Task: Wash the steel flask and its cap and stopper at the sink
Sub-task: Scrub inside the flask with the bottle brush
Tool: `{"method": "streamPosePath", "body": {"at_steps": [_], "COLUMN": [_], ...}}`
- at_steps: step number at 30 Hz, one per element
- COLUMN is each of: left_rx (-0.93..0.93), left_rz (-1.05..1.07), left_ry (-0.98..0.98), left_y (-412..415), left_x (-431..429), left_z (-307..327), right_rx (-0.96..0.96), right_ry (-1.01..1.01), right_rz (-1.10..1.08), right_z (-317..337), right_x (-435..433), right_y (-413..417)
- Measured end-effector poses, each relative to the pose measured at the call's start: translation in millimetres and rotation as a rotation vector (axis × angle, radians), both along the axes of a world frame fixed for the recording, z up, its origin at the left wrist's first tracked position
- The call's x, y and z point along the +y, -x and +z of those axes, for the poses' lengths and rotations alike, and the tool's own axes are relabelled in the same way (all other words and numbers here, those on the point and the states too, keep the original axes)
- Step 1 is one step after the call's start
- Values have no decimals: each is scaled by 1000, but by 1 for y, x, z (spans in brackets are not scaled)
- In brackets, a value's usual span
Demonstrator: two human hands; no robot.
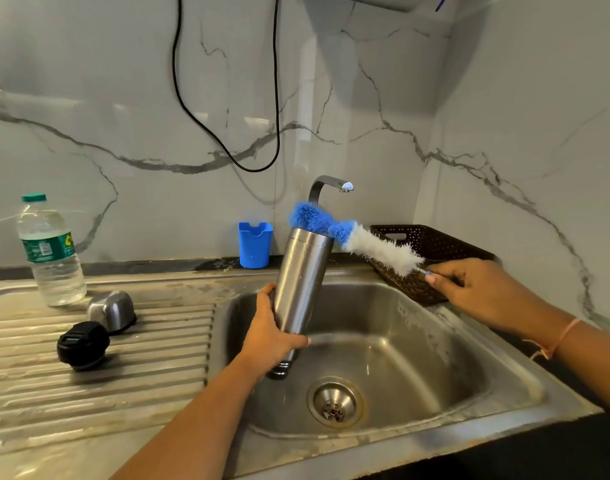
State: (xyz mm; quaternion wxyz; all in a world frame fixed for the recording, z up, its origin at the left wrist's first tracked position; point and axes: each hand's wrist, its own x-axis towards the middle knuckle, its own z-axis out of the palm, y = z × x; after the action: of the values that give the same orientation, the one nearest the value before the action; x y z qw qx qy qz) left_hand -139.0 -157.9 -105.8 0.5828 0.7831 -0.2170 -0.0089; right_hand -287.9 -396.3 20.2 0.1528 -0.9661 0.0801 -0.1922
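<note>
My left hand [274, 336] grips the steel flask [302, 282] over the sink basin [418, 358]; the flask is upside down, its threaded mouth pointing down and its base tilted up to the right. My right hand [483, 292] holds the thin handle of a blue and white bottle brush [359, 239]. The brush's blue bristles rest across the flask's raised base. The steel cap [111, 311] sits on the ribbed drainboard [99, 382] at left. The black stopper [83, 344] lies just in front of it.
A tap [331, 185] stands behind the flask with no water running. A plastic water bottle [49, 252] stands at the back left, a blue holder [255, 244] by the wall, and a dark woven basket [431, 251] right of the sink. A black cable [227, 154] hangs on the wall.
</note>
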Motion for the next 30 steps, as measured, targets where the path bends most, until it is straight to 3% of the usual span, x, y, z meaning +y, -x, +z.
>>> {"method": "streamPosePath", "body": {"at_steps": [8, 13, 19, 25, 30], "left_rx": [0, 75, -5, 47, 16], "left_rz": [-21, 56, -22, 69, 36], "left_ry": [-28, 60, -66, 41, -19], "left_y": [2, -4, 0, -5, -2], "left_x": [-1, 0, -2, 0, 0], "left_z": [-2, -3, -3, -3, -3], "right_rx": [8, 26, 12, 38, 16], "right_ry": [-17, -42, -18, -7, 6], "right_rz": [28, 20, 46, 26, 26], "right_z": [1, -3, -1, -7, -4], "right_x": [4, 0, 3, -6, -5], "right_y": [2, 6, 2, 3, 1]}}
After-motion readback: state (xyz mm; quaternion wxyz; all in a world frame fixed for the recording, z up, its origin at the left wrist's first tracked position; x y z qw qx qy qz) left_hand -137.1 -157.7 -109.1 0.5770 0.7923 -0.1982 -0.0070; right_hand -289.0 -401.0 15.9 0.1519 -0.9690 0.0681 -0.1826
